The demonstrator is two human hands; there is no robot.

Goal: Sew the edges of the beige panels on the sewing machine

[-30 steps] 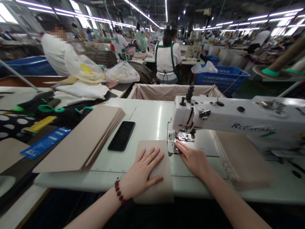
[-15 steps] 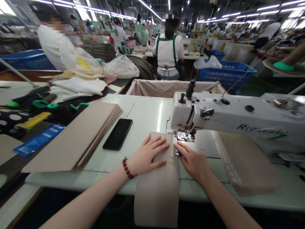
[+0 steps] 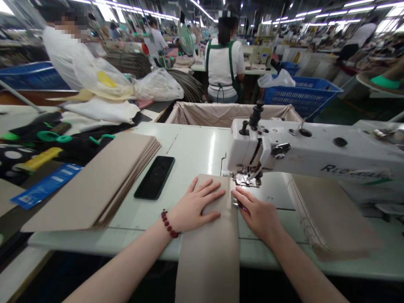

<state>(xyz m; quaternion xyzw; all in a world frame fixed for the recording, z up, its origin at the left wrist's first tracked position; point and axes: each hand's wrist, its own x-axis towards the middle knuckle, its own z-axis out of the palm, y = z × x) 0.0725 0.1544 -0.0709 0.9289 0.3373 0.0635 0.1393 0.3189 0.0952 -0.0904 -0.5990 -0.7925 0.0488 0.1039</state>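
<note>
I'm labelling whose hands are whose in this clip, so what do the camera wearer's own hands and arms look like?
The left hand and right hand are both ungloved, and no sleeves show. A bracelet of dark red, rounded beads circles the left wrist. Nothing worn is visible on the right wrist.

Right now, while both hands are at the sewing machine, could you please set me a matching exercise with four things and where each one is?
Things:
1. black phone
2. left hand
3. right hand
4. blue strip

Places:
A. fingertips close to the presser foot
B. to the left of the left beige stack
C. spread flat on the beige panel
D. between the left beige stack and the left hand

Pairs: 1-D, 2-C, 3-A, 4-B.
</note>
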